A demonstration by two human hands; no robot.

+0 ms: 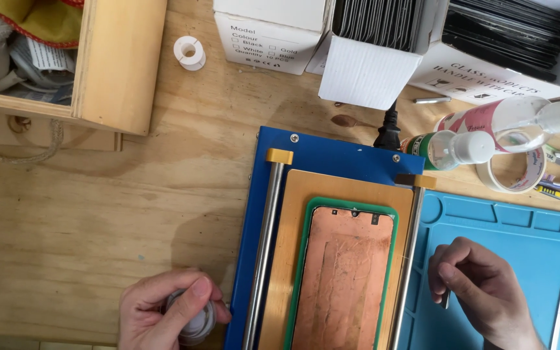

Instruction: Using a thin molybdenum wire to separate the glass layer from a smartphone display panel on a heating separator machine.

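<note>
The left hand (166, 311) is curled around a small round white spool (192, 321) at 7 o'clock, thumb pressed on top. It looks light and smooth, easy to slip, so holding its sides seems best. The right hand (478, 285), at 4 o'clock, pinches a thin grey metal pin (446, 298) over the soft blue rubber mat (520, 223). Between them sits a flat blue metal machine (322, 152) with a shiny copper plate (345, 279) in a green frame. The pale wooden table (98, 201) looks rough.
</note>
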